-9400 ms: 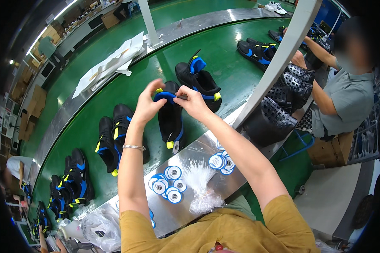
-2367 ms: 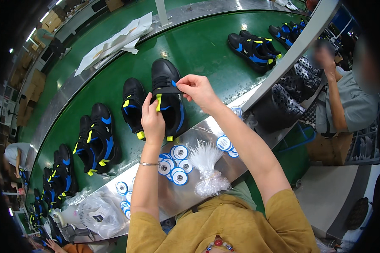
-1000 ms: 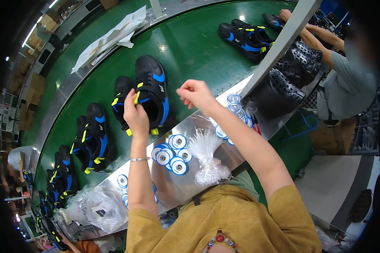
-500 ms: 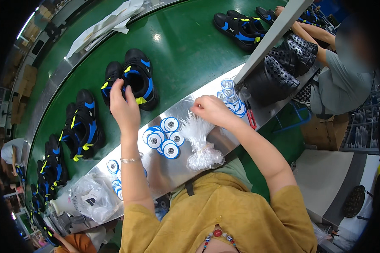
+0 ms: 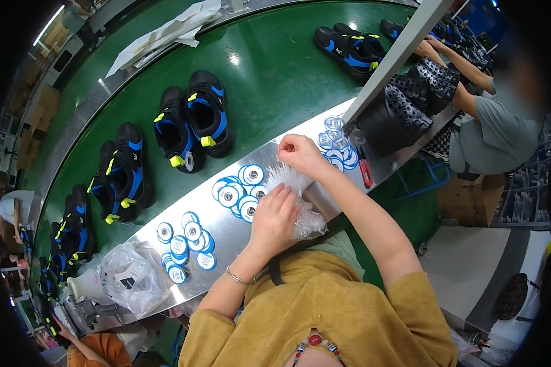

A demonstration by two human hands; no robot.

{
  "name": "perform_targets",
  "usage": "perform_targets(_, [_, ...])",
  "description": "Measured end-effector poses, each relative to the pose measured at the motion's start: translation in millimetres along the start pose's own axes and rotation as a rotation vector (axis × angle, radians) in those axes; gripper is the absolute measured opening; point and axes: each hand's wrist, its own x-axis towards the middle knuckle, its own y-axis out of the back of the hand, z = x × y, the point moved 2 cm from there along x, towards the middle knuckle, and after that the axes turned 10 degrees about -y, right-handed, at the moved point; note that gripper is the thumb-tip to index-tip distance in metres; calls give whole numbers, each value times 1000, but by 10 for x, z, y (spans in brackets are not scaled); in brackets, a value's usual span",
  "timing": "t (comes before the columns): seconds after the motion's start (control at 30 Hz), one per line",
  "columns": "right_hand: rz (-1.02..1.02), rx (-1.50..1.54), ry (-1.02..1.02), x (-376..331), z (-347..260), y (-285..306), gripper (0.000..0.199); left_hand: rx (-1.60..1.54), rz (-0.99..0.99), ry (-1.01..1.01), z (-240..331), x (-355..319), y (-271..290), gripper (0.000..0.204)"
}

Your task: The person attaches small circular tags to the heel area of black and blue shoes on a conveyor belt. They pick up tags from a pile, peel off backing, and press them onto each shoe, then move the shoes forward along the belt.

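Note:
My left hand [image 5: 274,217] lies over a bundle of clear plastic strands [image 5: 292,178], its fingers curved against it. Just above the strand tips, my right hand [image 5: 301,155] is closed in a pinch; whatever lies between its fingertips is too fine to make out. To the left of the bundle is a pile of round blue-and-white tags [image 5: 229,196], partly beside my left fingers. Beyond it stands a pair of black shoes [image 5: 207,116] with blue and yellow trim. A small round tag [image 5: 188,161] shows at the heel of the left shoe.
More tags [image 5: 179,244] lie left on the metal ledge [image 5: 217,269], near a clear plastic bag [image 5: 131,278]. Red-handled scissors [image 5: 365,168] and further tags [image 5: 335,144] sit right. A grey post [image 5: 398,58] rises there; a co-worker [image 5: 502,122] is beyond. Shoes line the green surface [image 5: 257,79].
My left hand has left the pair of shoes and come right and nearer, onto the strand bundle. The round tag at the left shoe's heel now shows. My right hand stays pinched above the bundle.

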Motion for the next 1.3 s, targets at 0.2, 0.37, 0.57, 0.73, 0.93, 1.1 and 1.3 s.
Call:
perform_targets(0.2, [176, 376, 188, -59, -20, -126, 5, -41, -24, 25, 29, -171, -214, 24])
perform_targets(0.37, [231, 753, 129, 43, -137, -155, 6, -55, -38, 0, -17, -196, -216, 24])
perform_targets(0.57, [-41, 340, 43, 175, -84, -155, 8, -31, -75, -6, 19, -152, -166, 27])
perform_targets(0.73, [134, 607, 134, 255, -254, -23, 8, 18, -118, -11, 4, -153, -162, 29])
perform_targets(0.93, [-58, 422, 72, 216, -121, -156, 6, 6, -158, -30, -22, -182, -189, 29])
perform_targets(1.1, [-3, 564, 150, 314, -235, 9, 6, 7, -135, -12, 21, -222, -188, 30])
perform_targets(1.3, [166, 778, 79, 266, -480, 282, 8, -2, -154, -24, 33, -210, -167, 34])
